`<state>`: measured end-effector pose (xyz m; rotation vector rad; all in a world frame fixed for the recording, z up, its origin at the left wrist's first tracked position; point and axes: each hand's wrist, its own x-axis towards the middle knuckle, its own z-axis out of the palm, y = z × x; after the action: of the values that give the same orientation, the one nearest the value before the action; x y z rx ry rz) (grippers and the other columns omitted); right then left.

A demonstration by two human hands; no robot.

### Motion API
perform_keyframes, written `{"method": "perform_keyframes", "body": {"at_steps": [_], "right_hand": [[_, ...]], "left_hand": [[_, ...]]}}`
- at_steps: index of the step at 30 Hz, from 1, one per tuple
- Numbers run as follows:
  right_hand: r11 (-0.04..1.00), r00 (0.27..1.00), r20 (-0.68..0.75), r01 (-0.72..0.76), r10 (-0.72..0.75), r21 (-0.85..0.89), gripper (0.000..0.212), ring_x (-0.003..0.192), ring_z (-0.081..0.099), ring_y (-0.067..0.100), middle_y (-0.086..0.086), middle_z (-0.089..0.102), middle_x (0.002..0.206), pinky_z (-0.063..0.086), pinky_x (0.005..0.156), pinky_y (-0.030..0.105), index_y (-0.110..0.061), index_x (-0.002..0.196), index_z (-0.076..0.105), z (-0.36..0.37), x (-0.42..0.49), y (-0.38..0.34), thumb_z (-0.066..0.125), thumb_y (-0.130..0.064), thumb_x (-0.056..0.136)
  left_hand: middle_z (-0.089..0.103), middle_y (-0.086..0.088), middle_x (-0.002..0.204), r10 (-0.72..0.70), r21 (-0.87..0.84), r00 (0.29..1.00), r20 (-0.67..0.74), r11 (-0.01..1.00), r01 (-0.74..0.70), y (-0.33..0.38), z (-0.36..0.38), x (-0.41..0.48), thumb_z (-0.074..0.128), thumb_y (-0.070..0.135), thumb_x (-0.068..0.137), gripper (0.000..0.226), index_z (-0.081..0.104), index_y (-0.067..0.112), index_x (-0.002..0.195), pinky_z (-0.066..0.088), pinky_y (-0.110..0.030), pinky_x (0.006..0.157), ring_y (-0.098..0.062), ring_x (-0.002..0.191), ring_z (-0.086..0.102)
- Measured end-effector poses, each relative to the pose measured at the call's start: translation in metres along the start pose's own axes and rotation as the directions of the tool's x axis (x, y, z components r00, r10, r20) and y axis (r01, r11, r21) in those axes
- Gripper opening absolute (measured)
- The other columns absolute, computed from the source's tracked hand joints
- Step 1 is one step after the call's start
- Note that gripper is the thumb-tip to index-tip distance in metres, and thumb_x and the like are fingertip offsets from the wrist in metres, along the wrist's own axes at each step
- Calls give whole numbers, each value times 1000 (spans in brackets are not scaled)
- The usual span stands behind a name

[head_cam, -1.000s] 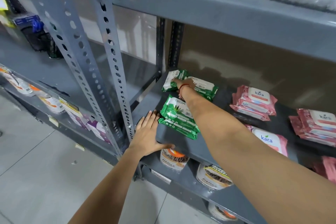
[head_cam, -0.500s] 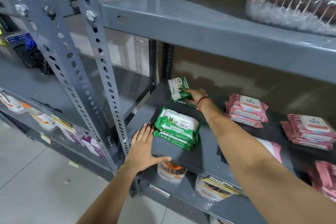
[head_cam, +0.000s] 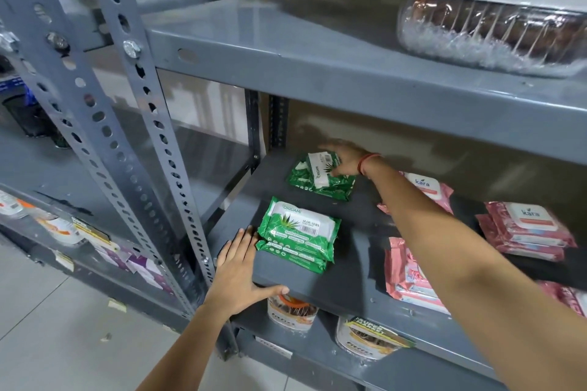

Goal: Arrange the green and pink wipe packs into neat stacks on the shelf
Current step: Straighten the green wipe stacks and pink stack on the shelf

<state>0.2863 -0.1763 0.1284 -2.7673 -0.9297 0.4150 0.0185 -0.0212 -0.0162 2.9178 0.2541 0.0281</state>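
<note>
On the grey shelf (head_cam: 346, 289), a stack of two green wipe packs (head_cam: 298, 233) lies near the front left corner. Behind it at the back left, another green pack (head_cam: 319, 179) sits on top of a second green one, and my right hand (head_cam: 347, 160) grips that upper pack with the fingers spread over it. My left hand (head_cam: 239, 273) lies flat on the shelf's front left edge, thumb under the lip, just touching the front green stack. Pink wipe packs (head_cam: 525, 228) are stacked at the right; more pink packs (head_cam: 409, 276) lie near the front.
A perforated grey upright (head_cam: 152, 143) stands left of the shelf. The shelf above (head_cam: 349, 73) holds a clear pack labelled orange flavour (head_cam: 495, 25). Jars (head_cam: 368, 340) sit on the shelf below. A neighbouring rack to the left carries small items.
My right hand lifted a green pack at the back and set it onto the other green pack there. My left hand stayed on the shelf edge. The camera tilted upward.
</note>
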Motion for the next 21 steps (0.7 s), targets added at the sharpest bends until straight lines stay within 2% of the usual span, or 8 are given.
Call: {"method": "perform_keyframes", "body": {"at_steps": [2, 5, 7, 10, 12, 15, 18, 21], "right_hand": [[993, 988, 133, 93, -82, -73, 81, 143, 25, 26, 7, 23, 157, 20, 115, 34, -25, 148, 28, 1, 5, 1, 70, -9, 81], [983, 979, 186, 114, -86, -147, 70, 144, 23, 26, 4, 21, 158, 15, 117, 35, -27, 147, 31, 13, 6, 5, 66, -21, 87], [980, 987, 140, 98, -73, -176, 65, 143, 24, 28, 6, 24, 157, 16, 117, 34, -25, 147, 33, 20, 5, 2, 62, -30, 89], [963, 1000, -23, -1, -5, -269, 61, 133, 42, 31, 12, 44, 146, 34, 108, 36, -19, 141, 44, 27, 3, -15, 57, -47, 89], [945, 981, -172, -134, 84, -298, 59, 124, 49, 33, 16, 54, 134, 42, 100, 39, -13, 130, 54, 35, 1, -30, 51, -54, 89], [936, 943, -253, -275, 217, -221, 61, 126, 46, 34, 20, 51, 135, 40, 101, 40, -8, 128, 55, 43, 6, -48, 42, -56, 93], [943, 932, -159, -332, 325, -17, 72, 135, 38, 37, 21, 40, 146, 36, 107, 44, -8, 137, 46, 26, 11, -47, 45, -62, 89], [987, 988, -1, -153, 153, 48, 83, 141, 27, 34, 15, 30, 153, 27, 113, 44, -16, 144, 36, 10, 6, -28, 65, -56, 78]], "left_hand": [[-9, -6, 153, 2, 4, 1000, -1, 1000, -2, 1, 0, 0, 14, 101, 48, 139, 3, 3, 146, -11, -35, 110, -16, 137, -19], [-12, -5, 151, 4, 3, 1000, -4, 1000, -4, 2, -2, -1, 13, 101, 47, 140, 3, 3, 146, -12, -35, 109, -15, 136, -20], [-13, -4, 150, 6, 2, 1000, -3, 1000, -6, 2, -2, -1, 12, 101, 48, 139, 3, 3, 146, -12, -35, 109, -15, 136, -20], [-14, -4, 149, 3, 10, 1000, -2, 1000, -3, 2, -2, -1, 13, 101, 49, 138, 3, 3, 146, -13, -34, 109, -15, 136, -21], [-11, -5, 150, 8, 15, 1000, -19, 1000, -8, 2, 0, 0, 16, 100, 51, 137, 5, 2, 145, -12, -34, 109, -16, 137, -19], [-6, -6, 151, 2, 0, 1000, -31, 1000, -2, 0, 4, 1, 19, 100, 52, 136, 10, 1, 144, -7, -35, 111, -18, 138, -14], [-10, -4, 149, 4, -16, 1000, -31, 1000, -4, 0, 4, 1, 19, 101, 51, 137, 9, 2, 145, -10, -34, 111, -17, 138, -15], [-13, -5, 150, 0, 0, 1000, -22, 1000, 0, 0, 3, 1, 18, 101, 51, 137, 4, 3, 145, -14, -32, 110, -17, 138, -18]]}}
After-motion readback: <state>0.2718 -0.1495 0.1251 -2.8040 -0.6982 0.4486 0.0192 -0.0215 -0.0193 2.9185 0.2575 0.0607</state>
